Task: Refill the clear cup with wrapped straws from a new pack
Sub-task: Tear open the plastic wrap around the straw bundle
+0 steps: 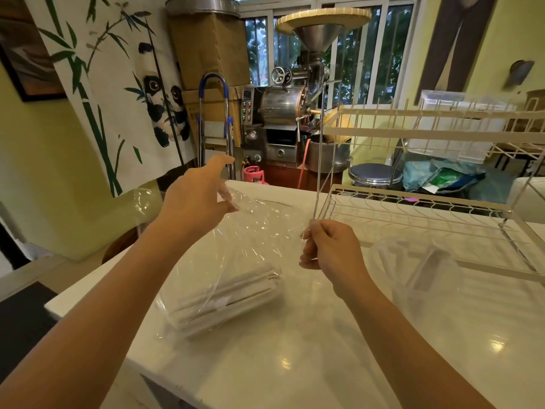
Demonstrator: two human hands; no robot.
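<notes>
A clear plastic bag [250, 237] lies on the white counter [295, 364] with a bundle of paper-wrapped straws [230, 299] in its lower end. My left hand [200, 196] pinches the bag's upper left edge, and my right hand [330, 246] pinches the opposite edge, so the mouth is stretched between them. The clear cup [418, 270] stands to the right of my right hand, near the rack, with what looks like a few wrapped straws inside; it is blurred.
A white two-tier wire dish rack [427, 208] fills the counter's right rear. Beyond the counter stand a coffee roaster [289, 113], a folded step ladder [215, 125] and a metal stool [374, 174]. A panda curtain [118, 84] hangs at the left.
</notes>
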